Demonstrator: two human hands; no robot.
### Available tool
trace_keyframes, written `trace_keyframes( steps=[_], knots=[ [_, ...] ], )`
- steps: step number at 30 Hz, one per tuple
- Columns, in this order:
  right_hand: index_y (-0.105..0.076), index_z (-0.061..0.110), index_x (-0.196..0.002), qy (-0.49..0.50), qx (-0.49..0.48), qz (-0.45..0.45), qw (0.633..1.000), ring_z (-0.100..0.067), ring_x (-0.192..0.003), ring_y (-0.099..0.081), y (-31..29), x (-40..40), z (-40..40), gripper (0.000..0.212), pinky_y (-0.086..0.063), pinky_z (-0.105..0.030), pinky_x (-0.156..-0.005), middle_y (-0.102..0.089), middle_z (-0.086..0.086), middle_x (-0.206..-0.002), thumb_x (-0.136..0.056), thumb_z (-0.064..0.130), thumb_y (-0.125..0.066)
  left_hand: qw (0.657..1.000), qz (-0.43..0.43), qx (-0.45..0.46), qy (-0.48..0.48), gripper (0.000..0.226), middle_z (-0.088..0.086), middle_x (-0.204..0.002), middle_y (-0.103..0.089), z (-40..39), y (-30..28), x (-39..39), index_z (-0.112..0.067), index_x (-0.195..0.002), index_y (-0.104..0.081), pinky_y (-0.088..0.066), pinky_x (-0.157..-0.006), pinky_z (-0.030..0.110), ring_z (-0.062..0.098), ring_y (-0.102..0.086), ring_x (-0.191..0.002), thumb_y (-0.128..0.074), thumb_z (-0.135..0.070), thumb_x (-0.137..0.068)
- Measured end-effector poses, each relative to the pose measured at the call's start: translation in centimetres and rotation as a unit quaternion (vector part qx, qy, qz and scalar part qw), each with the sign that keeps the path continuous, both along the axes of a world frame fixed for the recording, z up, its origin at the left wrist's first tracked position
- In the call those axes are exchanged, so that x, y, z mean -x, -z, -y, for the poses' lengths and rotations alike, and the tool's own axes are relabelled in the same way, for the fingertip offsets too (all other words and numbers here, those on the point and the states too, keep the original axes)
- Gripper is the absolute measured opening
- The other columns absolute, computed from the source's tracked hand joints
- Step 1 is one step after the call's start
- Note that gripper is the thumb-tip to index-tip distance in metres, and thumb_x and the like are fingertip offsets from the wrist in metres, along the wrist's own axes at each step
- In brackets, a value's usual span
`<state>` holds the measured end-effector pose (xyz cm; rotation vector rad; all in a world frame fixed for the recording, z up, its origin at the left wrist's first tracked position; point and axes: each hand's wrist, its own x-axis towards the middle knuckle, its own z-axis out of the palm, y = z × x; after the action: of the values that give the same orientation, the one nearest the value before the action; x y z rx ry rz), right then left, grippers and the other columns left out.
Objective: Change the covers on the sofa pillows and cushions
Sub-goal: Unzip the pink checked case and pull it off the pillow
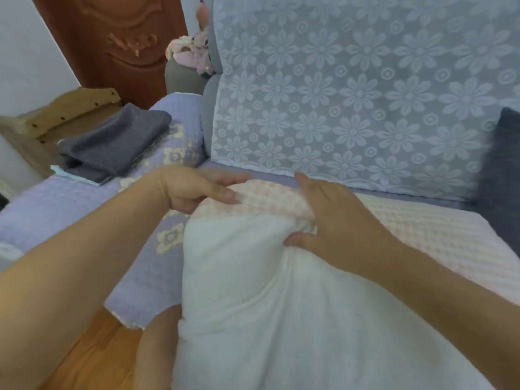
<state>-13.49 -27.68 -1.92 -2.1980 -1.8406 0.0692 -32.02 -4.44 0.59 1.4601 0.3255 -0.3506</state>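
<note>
A white pillow insert (281,305) stands against my legs at the sofa's front edge. Its far end sits inside the mouth of a pink-checked cover (270,197), which lies flat to the right on the seat. My left hand (197,190) grips the cover's left edge beside the insert's corner. My right hand (334,220) pinches the bunched cover edge on top of the insert, thumb below and fingers over it.
Folded dark grey covers (118,144) lie on the lilac quilted seat (56,204) at left. A lace-draped backrest (351,94) rises behind. A dark cushion (503,175) stands at right. A wooden chair (67,114) and door (118,38) are at left, with wood floor (92,356) below.
</note>
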Motion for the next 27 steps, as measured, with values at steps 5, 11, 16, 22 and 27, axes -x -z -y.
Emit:
trace_keyframes(
  steps=[5,11,16,22,27],
  knots=[
    [-0.059,0.019,-0.109,0.034,-0.028,0.029,0.999,-0.031,-0.092,-0.061,-2.2,-1.5,-3.2,0.023,-0.041,-0.035,-0.069,-0.061,-0.007,-0.093,-0.09,0.01,-0.05,0.998,0.016,-0.04,0.05,0.079,0.017,-0.137,-0.057,0.5,1.0,2.9,-0.003,-0.147,-0.041,-0.054,-0.099,0.045,0.03,-0.059,-0.122,-0.077,0.006,-0.077],
    [-0.051,0.018,-0.095,0.052,-0.054,0.0,0.997,-0.032,-0.086,-0.057,-1.6,-1.7,-3.7,0.013,-0.032,-0.035,-0.066,-0.06,-0.006,-0.087,-0.089,0.007,-0.046,0.983,-0.021,-0.167,-0.069,0.036,0.007,-0.115,-0.067,0.0,-0.1,-0.4,-0.003,-0.12,-0.063,-0.055,-0.09,0.032,0.017,-0.065,-0.102,-0.071,-0.021,-0.089],
    [-0.052,0.021,-0.089,0.086,-0.035,-0.024,0.995,-0.03,-0.091,-0.057,-2.7,-2.8,-3.2,0.008,-0.038,-0.036,-0.074,-0.063,-0.003,-0.093,-0.093,0.015,-0.047,0.965,-0.086,-0.244,-0.048,0.014,-0.002,-0.091,-0.071,-1.0,-2.1,-6.7,-0.012,-0.099,-0.071,-0.054,-0.079,0.028,0.011,-0.065,-0.082,-0.061,-0.022,-0.099],
    [-0.056,0.016,-0.094,0.149,-0.099,-0.099,0.979,-0.027,-0.087,-0.054,-3.5,-4.1,-2.4,0.025,-0.038,-0.036,-0.072,-0.058,0.002,-0.085,-0.098,0.041,-0.053,0.756,0.014,-0.641,-0.128,0.036,-0.001,-0.071,-0.057,4.2,-5.3,-15.5,-0.019,-0.063,-0.06,-0.045,-0.066,0.033,0.026,-0.059,-0.077,-0.055,-0.025,-0.098],
    [-0.052,0.018,-0.103,0.209,-0.125,-0.048,0.969,-0.028,-0.085,-0.057,-3.8,-9.7,-0.6,0.019,-0.038,-0.036,-0.066,-0.057,-0.001,-0.089,-0.088,0.021,-0.064,0.699,0.07,-0.695,-0.152,0.043,0.008,-0.13,-0.052,13.5,-4.7,-17.6,-0.027,-0.145,-0.044,-0.046,-0.089,0.043,0.033,-0.058,-0.117,-0.048,-0.037,-0.103]
  ],
)
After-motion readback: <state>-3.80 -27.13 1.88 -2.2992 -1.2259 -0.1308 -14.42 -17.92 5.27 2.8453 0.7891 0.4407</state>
